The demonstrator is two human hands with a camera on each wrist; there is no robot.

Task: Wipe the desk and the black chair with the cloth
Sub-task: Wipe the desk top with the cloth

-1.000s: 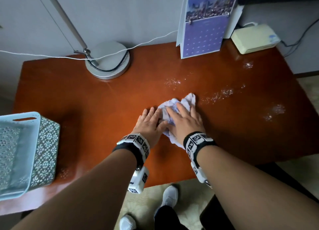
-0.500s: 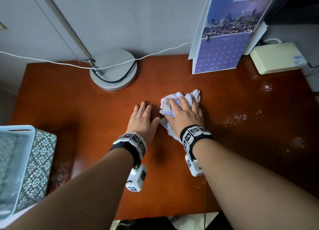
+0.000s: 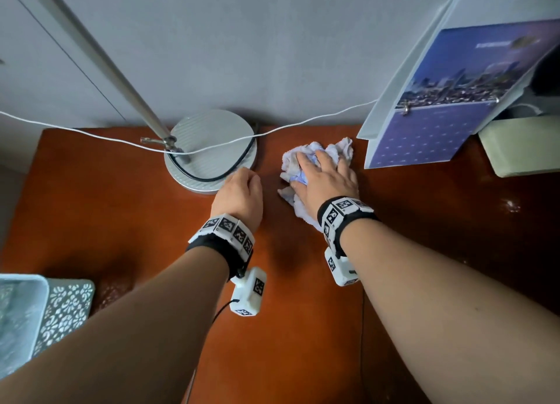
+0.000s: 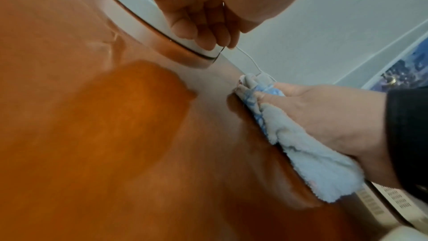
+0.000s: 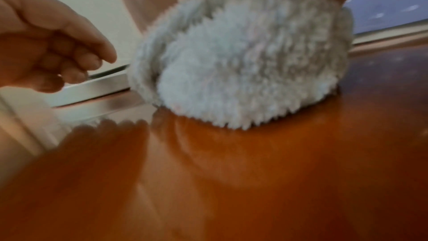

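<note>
My right hand point(image 3: 325, 179) lies with spread fingers on a crumpled white and pale-blue cloth point(image 3: 342, 150) and presses it onto the reddish-brown desk point(image 3: 121, 209), near the wall. In the left wrist view the cloth point(image 4: 312, 162) bulges from under that hand point(image 4: 324, 116). The right wrist view is filled by the fluffy cloth point(image 5: 243, 58). My left hand point(image 3: 239, 194) sits left of the cloth with its fingers curled under, holding nothing, at the edge of the lamp base point(image 3: 209, 140). Its curled fingers point(image 4: 201, 25) show against the base rim. The black chair is out of view.
A standing calendar point(image 3: 439, 131) is close to the right of the cloth, with a cream box point(image 3: 521, 149) beyond it. A white cable point(image 3: 288, 127) runs along the wall over the lamp base. A pale-blue patterned basket point(image 3: 36, 312) sits at the front left.
Both hands have moved away from me toward the wall, pushing the cloth from mid-desk to between lamp base and calendar. My left hand's fingers went from flat to curled.
</note>
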